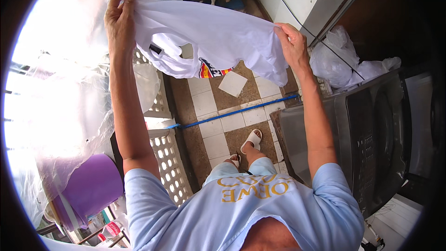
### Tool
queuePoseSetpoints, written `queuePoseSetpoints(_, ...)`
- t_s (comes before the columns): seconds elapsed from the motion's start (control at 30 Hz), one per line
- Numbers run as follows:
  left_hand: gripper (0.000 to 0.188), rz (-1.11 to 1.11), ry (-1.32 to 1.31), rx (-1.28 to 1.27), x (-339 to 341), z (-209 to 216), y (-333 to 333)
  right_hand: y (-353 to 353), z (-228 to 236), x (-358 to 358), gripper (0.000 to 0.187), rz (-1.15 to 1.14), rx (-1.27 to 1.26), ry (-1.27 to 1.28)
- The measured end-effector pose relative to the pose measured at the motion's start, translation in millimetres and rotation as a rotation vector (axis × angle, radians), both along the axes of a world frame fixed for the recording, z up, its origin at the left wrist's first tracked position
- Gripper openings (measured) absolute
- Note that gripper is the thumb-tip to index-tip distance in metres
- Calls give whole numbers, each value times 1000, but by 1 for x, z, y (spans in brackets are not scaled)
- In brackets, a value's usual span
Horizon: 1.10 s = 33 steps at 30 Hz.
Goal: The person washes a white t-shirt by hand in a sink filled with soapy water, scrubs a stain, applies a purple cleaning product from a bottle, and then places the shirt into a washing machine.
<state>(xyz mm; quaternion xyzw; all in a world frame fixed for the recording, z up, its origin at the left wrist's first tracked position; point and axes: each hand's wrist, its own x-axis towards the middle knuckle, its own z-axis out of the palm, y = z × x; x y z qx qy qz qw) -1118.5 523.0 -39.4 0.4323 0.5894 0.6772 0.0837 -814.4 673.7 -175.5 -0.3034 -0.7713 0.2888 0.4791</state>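
A white T-shirt point(218, 25) with a red, yellow and dark print hangs stretched between my two raised hands. At its left end, my left hand point(120, 16) pinches the cloth between thumb and fingers. Opposite, my right hand point(292, 44) grips the other end. The neck opening, with a small dark label point(155, 49) inside, sags toward me on the left. Folds of cloth hang below my right hand. Both arms reach forward, well above the floor.
A blue pole point(237, 111) crosses above the tiled floor point(204, 103). At right stands a dark washing machine point(344, 130), with white plastic bags point(335, 53) beyond it. Clear plastic sheeting point(60, 107), a perforated white panel point(168, 158) and a purple object point(95, 183) line the left.
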Motion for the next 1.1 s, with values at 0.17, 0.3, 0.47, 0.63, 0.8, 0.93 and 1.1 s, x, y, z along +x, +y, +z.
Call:
queuePoseSetpoints(0.17,16,97,517,-294,-14,-129,77,62,-127,-31,28,-22,-201,-395)
queuePoseSetpoints(0.3,17,157,432,-293,-42,-128,103,101,-118,-27,33,-67,-392,-38)
queuePoseSetpoints(0.47,24,-201,38,-202,-54,-101,173,151,-112,-30,30,-99,-542,137)
queuePoseSetpoints(0.63,18,-344,-372,-177,-10,-62,211,109,-50,-75,42,-116,-221,21)
queuePoseSetpoints(0.8,25,-663,-245,-220,22,-51,234,91,-2,-135,40,442,-590,116)
queuePoseSetpoints(0.93,57,-583,-32,54,-8,-58,200,106,50,-136,35,530,-833,449)
queuePoseSetpoints(1.1,52,-461,114,-193,-5,-193,166,117,80,-138,34,599,-969,412)
